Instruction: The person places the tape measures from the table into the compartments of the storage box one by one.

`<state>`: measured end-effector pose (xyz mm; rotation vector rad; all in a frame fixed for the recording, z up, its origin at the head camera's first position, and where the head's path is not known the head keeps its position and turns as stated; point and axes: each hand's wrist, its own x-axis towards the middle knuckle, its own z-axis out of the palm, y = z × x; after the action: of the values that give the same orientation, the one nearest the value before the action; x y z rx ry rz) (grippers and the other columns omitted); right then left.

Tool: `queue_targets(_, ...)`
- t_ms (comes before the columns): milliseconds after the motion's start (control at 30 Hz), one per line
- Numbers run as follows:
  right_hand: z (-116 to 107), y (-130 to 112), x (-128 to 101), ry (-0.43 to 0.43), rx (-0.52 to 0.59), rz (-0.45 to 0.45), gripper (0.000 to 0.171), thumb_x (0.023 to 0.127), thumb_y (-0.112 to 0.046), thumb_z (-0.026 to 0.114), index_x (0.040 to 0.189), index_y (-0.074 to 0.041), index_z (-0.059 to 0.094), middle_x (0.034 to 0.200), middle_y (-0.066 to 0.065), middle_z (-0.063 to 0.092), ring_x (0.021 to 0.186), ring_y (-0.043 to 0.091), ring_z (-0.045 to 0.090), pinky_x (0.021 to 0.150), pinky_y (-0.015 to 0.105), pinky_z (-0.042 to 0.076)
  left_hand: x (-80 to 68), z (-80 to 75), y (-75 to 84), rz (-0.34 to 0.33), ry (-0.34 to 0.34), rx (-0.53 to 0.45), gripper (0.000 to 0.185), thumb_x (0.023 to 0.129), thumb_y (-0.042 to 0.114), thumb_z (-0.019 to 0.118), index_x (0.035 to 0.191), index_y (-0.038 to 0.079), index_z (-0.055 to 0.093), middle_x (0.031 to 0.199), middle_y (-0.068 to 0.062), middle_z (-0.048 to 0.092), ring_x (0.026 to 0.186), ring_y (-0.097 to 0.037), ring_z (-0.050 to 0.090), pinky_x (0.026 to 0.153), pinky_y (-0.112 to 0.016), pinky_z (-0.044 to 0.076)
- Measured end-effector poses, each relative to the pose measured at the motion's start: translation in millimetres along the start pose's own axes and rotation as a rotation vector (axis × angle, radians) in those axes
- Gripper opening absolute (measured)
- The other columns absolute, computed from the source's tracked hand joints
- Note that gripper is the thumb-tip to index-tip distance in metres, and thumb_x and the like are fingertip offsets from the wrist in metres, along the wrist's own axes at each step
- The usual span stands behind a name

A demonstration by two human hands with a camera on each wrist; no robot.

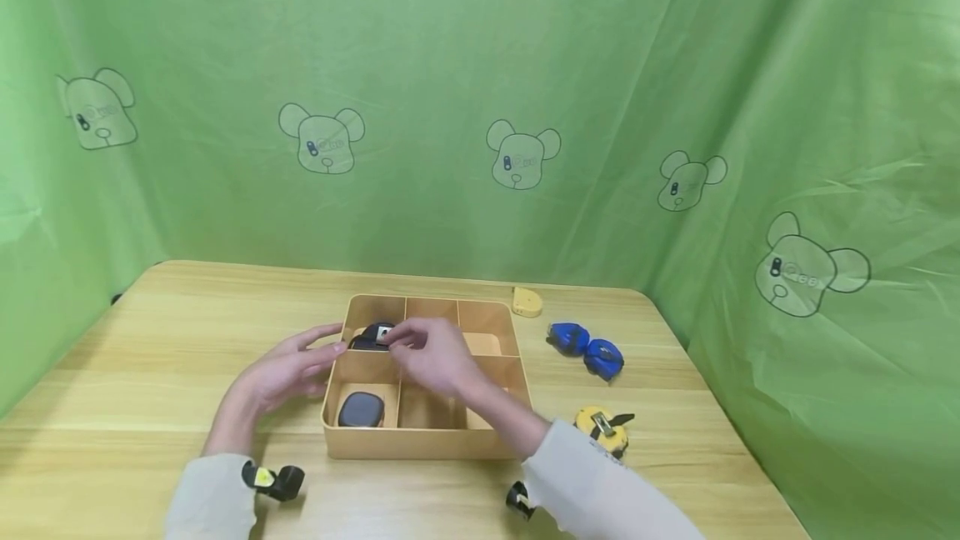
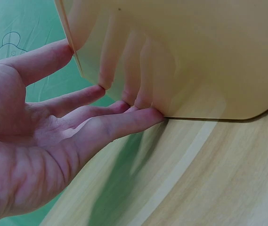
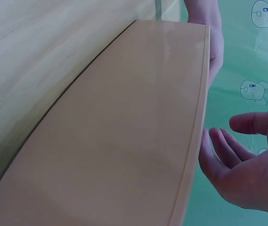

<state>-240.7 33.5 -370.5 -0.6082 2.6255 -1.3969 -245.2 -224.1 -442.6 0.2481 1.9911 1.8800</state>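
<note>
A tan compartment tray [image 1: 498, 442] sits mid-table. My left hand [image 1: 300, 361] lies at its left side, and in the left wrist view its straight fingertips [image 2: 143, 106] press against the tray's outer wall [image 2: 195, 56]. My right hand [image 1: 427, 352] reaches over the tray's back-left compartment, fingertips at a dark tape measure [image 1: 371, 337] lying there. In the right wrist view the right hand [image 3: 232, 136] is loosely curved with nothing between thumb and fingers, beside the tray wall [image 3: 124, 117]. A second dark tape measure [image 1: 361, 410] lies in the front-left compartment.
To the tray's right on the wooden table [image 1: 150, 340] lie a small yellow tape measure [image 1: 527, 302], two blue ones [image 1: 567, 338] [image 1: 604, 358] and a yellow-black one [image 1: 602, 431]. Green cloth surrounds the table on the back and both sides.
</note>
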Motion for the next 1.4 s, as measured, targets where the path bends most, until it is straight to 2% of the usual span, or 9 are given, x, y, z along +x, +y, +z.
queue_targets(133,-6.4,-0.2,1.0,0.067,-0.058,-0.014,0.016,0.09,-0.013,0.068,0.104,-0.014,0.077,0.093,0.0,0.076,0.086,0.013,0.068,0.078,0.03,0.057,-0.1,0.6,0.5,-0.001,0.006,0.0,0.078,0.104,0.032,0.056,0.163,0.007,0.011,0.16,-0.028,0.032,0.149,-0.048,0.028,0.114,-0.06,0.042)
queue_targets(233,-13.1,1.1,3.1,0.09,-0.085,-0.017,0.018,0.09,-0.016,0.068,0.106,-0.013,0.076,0.091,0.0,0.075,0.085,0.014,0.067,0.079,0.032,0.057,0.0,0.7,0.7,-0.005,0.011,0.005,0.078,0.104,0.033,0.056,0.163,0.008,0.012,0.161,-0.028,0.029,0.15,-0.048,0.027,0.115,-0.061,0.04)
queue_targets(433,-28.7,5.9,7.3,0.09,-0.071,0.027,0.026,0.092,-0.018,0.069,0.116,-0.008,0.072,0.098,0.002,0.073,0.092,0.018,0.066,0.083,0.034,0.058,0.0,0.6,0.0,-0.01,0.018,0.01,0.079,0.103,0.034,0.058,0.163,0.01,0.013,0.163,-0.028,0.025,0.15,-0.048,0.024,0.117,-0.063,0.036)
queue_targets(600,-40.8,13.2,10.2,0.087,-0.074,0.071,0.029,0.091,-0.018,0.071,0.118,-0.007,0.071,0.098,0.003,0.073,0.092,0.018,0.067,0.081,0.032,0.058,0.5,0.5,-0.9,-0.011,0.022,0.011,0.079,0.103,0.034,0.058,0.163,0.009,0.013,0.163,-0.028,0.025,0.15,-0.048,0.024,0.116,-0.062,0.037)
queue_targets(767,-54.7,21.5,15.6,0.142,-0.135,0.11,0.033,0.091,-0.023,0.072,0.122,-0.012,0.07,0.1,0.002,0.073,0.092,0.019,0.068,0.083,0.036,0.059,0.4,0.9,-0.7,-0.009,0.02,0.01,0.078,0.103,0.034,0.057,0.163,0.009,0.013,0.163,-0.028,0.026,0.15,-0.048,0.024,0.117,-0.062,0.037)
queue_targets(933,-69.3,31.8,23.4,0.233,-0.157,0.128,0.036,0.089,-0.024,0.073,0.123,-0.012,0.07,0.104,0.007,0.074,0.098,0.024,0.069,0.087,0.041,0.06,0.6,0.4,-1.4,-0.009,0.019,0.016,0.079,0.103,0.035,0.057,0.163,0.009,0.013,0.162,-0.028,0.027,0.15,-0.048,0.025,0.116,-0.062,0.037)
queue_targets(1100,-84.3,46.5,31.1,0.291,-0.155,0.162,0.043,0.089,-0.025,0.07,0.13,-0.011,0.066,0.112,0.011,0.072,0.106,0.028,0.067,0.092,0.044,0.059,0.9,-0.2,-2.1,-0.006,0.023,0.023,0.078,0.104,0.035,0.057,0.163,0.009,0.013,0.161,-0.028,0.029,0.15,-0.048,0.026,0.115,-0.06,0.04)
queue_targets(1300,-99.3,63.0,39.3,0.346,-0.143,0.194,0.047,0.091,-0.025,0.068,0.134,-0.007,0.062,0.117,0.016,0.07,0.106,0.032,0.067,0.088,0.045,0.06,0.4,0.3,-1.3,-0.002,0.018,0.022,0.079,0.103,0.036,0.057,0.163,0.009,0.013,0.16,-0.029,0.031,0.149,-0.049,0.028,0.115,-0.059,0.041)
queue_targets(1400,-105.1,69.2,42.8,0.359,-0.14,0.201,0.049,0.092,-0.025,0.067,0.136,-0.005,0.06,0.12,0.018,0.067,0.111,0.034,0.065,0.092,0.046,0.059,0.1,0.4,-1.3,-0.002,0.018,0.025,0.079,0.104,0.035,0.057,0.163,0.008,0.013,0.161,-0.029,0.03,0.149,-0.049,0.027,0.115,-0.059,0.041)
